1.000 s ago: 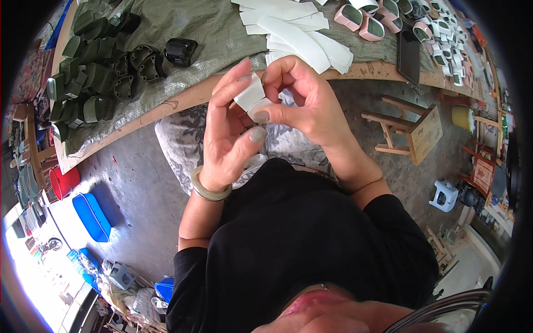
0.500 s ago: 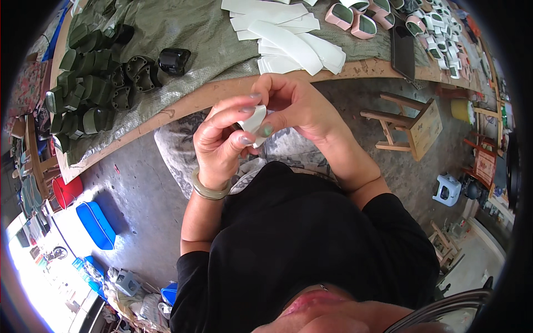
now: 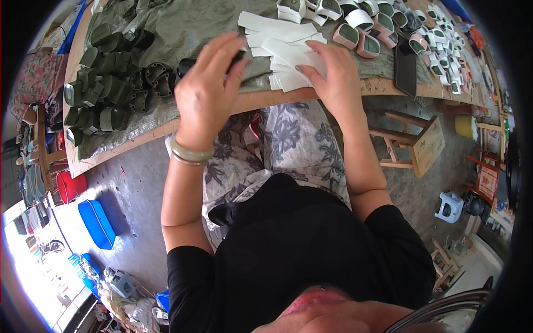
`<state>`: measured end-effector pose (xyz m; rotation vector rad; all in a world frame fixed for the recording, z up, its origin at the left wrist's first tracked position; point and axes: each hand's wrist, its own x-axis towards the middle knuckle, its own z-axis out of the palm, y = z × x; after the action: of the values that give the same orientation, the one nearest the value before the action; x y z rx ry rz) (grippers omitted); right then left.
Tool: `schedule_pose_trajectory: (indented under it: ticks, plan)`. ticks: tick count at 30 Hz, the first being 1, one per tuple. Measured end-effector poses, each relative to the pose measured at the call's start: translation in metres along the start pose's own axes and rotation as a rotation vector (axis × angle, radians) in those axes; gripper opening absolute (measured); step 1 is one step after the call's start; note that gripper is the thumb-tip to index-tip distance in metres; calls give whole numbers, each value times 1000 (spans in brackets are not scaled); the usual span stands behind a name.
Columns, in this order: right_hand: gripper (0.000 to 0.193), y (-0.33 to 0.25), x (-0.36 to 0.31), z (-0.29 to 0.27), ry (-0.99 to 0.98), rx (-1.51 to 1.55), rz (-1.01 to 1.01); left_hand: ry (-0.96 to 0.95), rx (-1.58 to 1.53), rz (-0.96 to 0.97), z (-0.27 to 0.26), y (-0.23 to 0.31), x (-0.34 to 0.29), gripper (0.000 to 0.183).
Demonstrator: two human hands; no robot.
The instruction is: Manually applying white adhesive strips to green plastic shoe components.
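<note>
My left hand [image 3: 208, 83] is raised over the table's front edge, its fingers bent and slightly blurred. A small dark patch with a pale edge shows between thumb and fingers; I cannot make out what it is. Lying over the pile of flat white strips [image 3: 277, 26] is my right hand [image 3: 337, 72]. Its thumb and forefinger are spread across a strip near the pile's front, and its other fingers are mostly hidden. A glossy black thing [image 3: 186, 67] sits partly behind my left hand.
Dark green curved pieces [image 3: 114, 66] are heaped at the table's left. White and pink banded pieces [image 3: 368, 45] stand at the right, near a dark flat slab [image 3: 405, 69]. A wooden stool [image 3: 425, 144] is right of my lap; a blue bin [image 3: 96, 223] stands on the floor at left.
My hands have parted from together over my lap, where they held a curved white piece. Both moved forward, the left toward the table and the right onto the white strips.
</note>
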<state>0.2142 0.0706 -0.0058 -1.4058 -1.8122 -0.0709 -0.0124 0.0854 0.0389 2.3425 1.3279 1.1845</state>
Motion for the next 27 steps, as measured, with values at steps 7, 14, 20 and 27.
schedule_pose_trajectory:
  ticks: [7, 14, 20, 27]
  plan:
    - [35, 0, -5, 5, -81, -36, 26, 5, -77, -56, 10, -12, 29, 27]
    - [32, 0, -9, 5, 7, 185, 129, -26, -214, 64, 41, 5, 93, 33]
    - [16, 12, -14, 6, 24, 195, 50, -119, -44, 446, 92, 46, 133, 36]
    - [14, 9, -15, 6, 16, 247, 58, -202, 390, 602, 151, 28, 131, 37]
